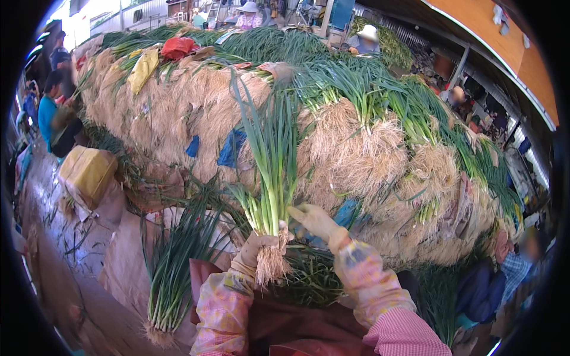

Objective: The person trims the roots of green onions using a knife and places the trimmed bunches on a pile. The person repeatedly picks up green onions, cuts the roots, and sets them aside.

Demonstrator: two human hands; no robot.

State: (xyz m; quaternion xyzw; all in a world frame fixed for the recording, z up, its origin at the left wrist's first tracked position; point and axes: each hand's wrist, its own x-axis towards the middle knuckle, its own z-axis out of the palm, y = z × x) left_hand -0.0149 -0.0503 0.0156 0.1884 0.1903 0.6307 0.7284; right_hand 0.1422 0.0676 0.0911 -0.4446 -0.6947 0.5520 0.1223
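My gloved left hand (pixel 255 252) is closed around the pale lower stems of a bunch of leek-like plants (pixel 272 182). The bunch stands upright, leaves up, with its tan roots (pixel 272 262) hanging below the fist. My gloved right hand (pixel 317 222) is at the right side of these stems, its fingertips against or just beside them; whether they pinch anything is unclear. To the left, a second bunch (pixel 176 276) lies on brown sheeting (pixel 122 262) with its roots towards me. Loose green leaves (pixel 311 278) lie below my hands.
A long, high heap of rooted plants (pixel 187 98) rises before me, roots facing my side. A yellow block-shaped bundle (pixel 88 175) stands at left. Co-workers are at the left (pixel 46 113), the right (pixel 512 271) and behind the heap (pixel 366 41). Blue plastic scraps (pixel 231 147) show among the roots.
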